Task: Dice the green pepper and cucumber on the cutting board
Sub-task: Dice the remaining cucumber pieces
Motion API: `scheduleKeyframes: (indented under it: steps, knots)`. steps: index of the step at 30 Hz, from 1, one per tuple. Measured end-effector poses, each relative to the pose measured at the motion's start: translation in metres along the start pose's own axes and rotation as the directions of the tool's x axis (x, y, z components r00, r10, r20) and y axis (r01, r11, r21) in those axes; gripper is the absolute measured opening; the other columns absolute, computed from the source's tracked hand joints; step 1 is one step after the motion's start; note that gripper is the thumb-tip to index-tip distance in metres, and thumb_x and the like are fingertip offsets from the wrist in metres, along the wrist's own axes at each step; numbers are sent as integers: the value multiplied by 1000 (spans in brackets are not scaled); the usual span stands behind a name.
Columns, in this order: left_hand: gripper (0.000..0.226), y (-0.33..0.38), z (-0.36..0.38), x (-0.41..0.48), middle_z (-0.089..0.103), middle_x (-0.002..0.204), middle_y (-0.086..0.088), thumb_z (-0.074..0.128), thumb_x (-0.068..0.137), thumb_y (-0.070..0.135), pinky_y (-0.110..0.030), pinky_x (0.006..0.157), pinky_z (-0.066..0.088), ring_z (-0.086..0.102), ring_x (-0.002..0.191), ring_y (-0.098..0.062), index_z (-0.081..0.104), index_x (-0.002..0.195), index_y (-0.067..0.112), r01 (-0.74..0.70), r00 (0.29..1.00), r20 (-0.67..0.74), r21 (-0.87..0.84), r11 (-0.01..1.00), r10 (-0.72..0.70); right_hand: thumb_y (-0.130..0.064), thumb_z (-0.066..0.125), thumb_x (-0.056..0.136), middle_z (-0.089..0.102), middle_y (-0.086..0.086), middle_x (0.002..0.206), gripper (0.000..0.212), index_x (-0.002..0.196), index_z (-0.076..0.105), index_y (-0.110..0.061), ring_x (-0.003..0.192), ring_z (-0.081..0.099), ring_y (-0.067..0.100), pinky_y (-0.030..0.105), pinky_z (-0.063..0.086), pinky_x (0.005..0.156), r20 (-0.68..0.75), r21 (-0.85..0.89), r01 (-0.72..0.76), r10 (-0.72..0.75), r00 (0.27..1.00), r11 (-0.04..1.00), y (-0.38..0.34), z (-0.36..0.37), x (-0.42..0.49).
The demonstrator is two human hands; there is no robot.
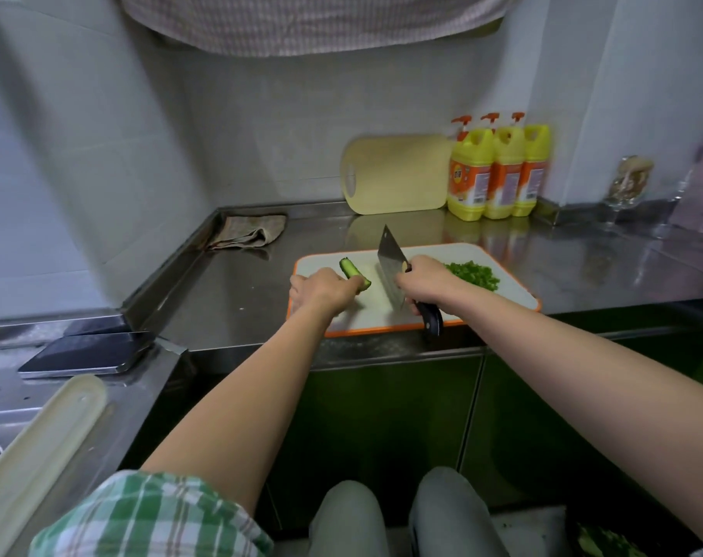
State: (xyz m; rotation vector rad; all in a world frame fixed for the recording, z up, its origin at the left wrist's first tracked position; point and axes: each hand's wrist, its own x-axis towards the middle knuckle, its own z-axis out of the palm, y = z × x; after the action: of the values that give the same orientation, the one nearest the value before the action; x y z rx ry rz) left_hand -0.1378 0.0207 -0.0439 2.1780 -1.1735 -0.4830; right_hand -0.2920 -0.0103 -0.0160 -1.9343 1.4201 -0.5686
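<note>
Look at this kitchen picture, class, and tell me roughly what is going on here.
A person is chopping vegetables at a steel counter. The left hand holds a cucumber piece down on the cutting board. The right hand grips a cleaver, whose blade stands just right of the cucumber. A pile of diced green pepper already lies on the board's right side; the cucumber is not yet diced.
</note>
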Motion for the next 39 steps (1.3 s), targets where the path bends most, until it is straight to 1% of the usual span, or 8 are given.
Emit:
scheduleKeyframes:
  steps: [6,11,15,18,20,28,35,39]
  knots:
    - [54,30,38,-5,53,125,-20,48,92,53,-40,99,31,30,127,-36,65,112,6,-101,995,30,183,978,97,-10,47,91,49,7,63,25,66,45,-12,63,53,27,27,40,54,-42,-169,-8,1,999,986,26,-18,1]
    - [49,29,54,3,65,105,-10,52,87,60,-39,87,32,37,113,-32,72,94,16,-208,973,-13,393,896,232,-15,47,93,46,6,61,28,66,42,-11,57,46,22,27,31,46,0,-216,-14,15,1000,976,35,-17,8]
    - [33,25,45,3,67,95,-6,59,86,48,-37,79,31,44,104,-29,69,93,17,-368,841,-117,590,718,528,-7,45,91,46,5,56,30,61,41,-12,54,45,22,28,31,48,-43,-128,-5,-1,999,992,38,-16,11]
    - [19,23,39,6,64,102,-4,54,93,31,-35,77,30,46,103,-27,63,104,18,-452,714,-48,730,512,698,-10,43,93,55,12,63,20,75,50,-6,60,58,30,36,48,58,-110,-20,-8,6,994,1000,43,-17,16]
    - [15,20,39,10,61,105,-6,50,95,20,-34,74,29,49,99,-28,59,107,18,-497,686,14,739,454,728,-13,41,95,58,13,64,17,89,53,-3,62,63,32,41,55,66,-127,33,-8,12,992,999,43,-21,17]
    - [12,8,43,14,53,102,-11,61,85,1,-30,71,36,54,90,-31,63,94,9,-631,735,26,391,670,677,-11,42,93,57,14,70,8,90,48,-7,53,58,29,33,49,55,-3,-34,25,-25,1000,999,44,-30,15]
    - [46,11,50,18,48,119,-14,53,90,0,-43,90,47,53,104,-33,55,134,15,-476,843,-41,404,781,536,-11,44,92,53,10,61,14,78,45,-13,48,51,25,32,47,51,-5,-85,27,-27,1000,996,42,-48,20]
    - [42,18,56,20,45,117,-10,53,95,9,-40,91,46,49,108,-30,57,134,24,-491,855,40,379,784,516,-12,45,92,55,10,62,14,78,47,-13,47,52,23,30,47,51,29,-110,16,-12,1000,994,42,-48,19]
